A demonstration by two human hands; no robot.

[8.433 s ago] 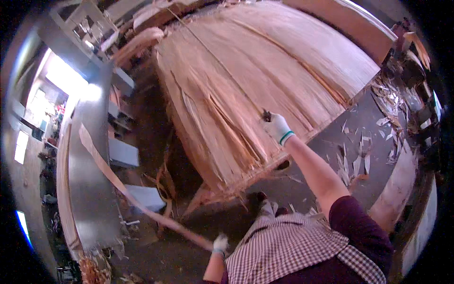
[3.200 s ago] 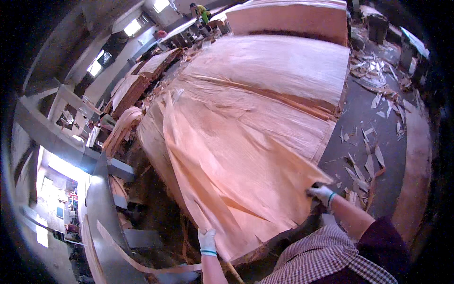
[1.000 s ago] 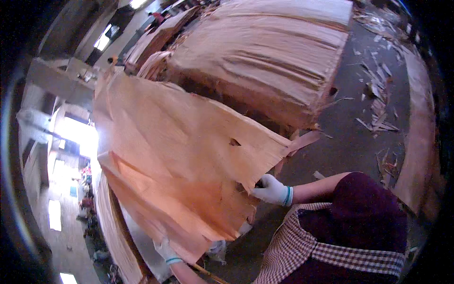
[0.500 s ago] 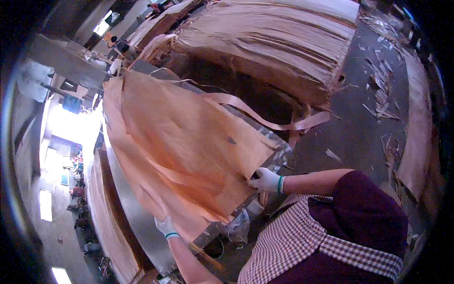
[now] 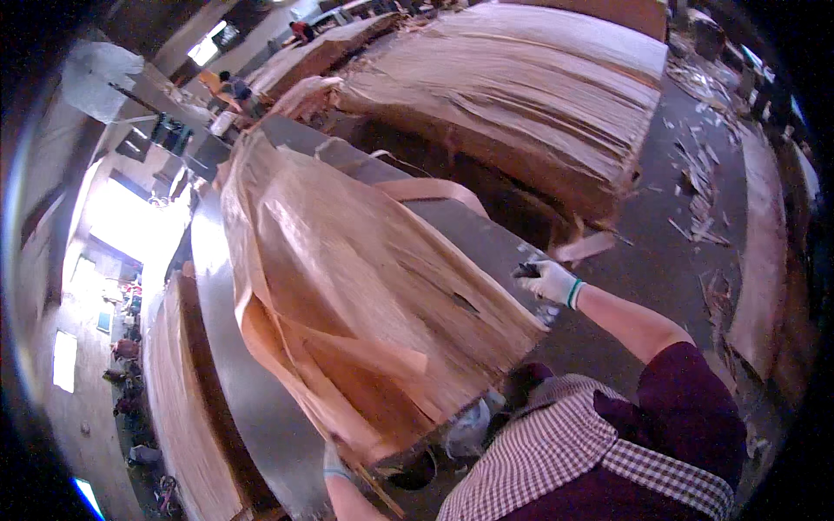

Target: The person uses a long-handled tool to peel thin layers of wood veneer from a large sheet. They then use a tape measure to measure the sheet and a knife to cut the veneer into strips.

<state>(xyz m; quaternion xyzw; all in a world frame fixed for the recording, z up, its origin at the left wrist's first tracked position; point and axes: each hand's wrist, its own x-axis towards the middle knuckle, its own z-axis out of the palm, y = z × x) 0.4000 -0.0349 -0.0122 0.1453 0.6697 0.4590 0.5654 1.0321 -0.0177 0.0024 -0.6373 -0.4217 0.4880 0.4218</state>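
A large, thin sheet of wood veneer (image 5: 373, 252) lies rumpled over the grey metal table, with a folded orange-tan flap near its left side and a small slit near its right edge. My right hand (image 5: 552, 285), in a white glove with a green cuff, is beyond the sheet's right edge, apart from it. Its fingers are closed round a small dark object (image 5: 526, 271) whose kind I cannot make out. My left hand (image 5: 334, 462), also gloved, is at the sheet's near left corner; its fingers are hidden by the veneer.
A tall stack of veneer (image 5: 512, 78) stands beyond the table (image 5: 291, 425), another stack (image 5: 187, 391) to its left. A loose veneer strip (image 5: 439, 189) hangs off the far edge. Scraps (image 5: 695, 187) litter the floor at right. Another person (image 5: 239, 91) is far back left.
My right hand has left the veneer's edge and moved away to the right and up. My left hand has moved down. The sheet has shifted toward me and its folds have changed.
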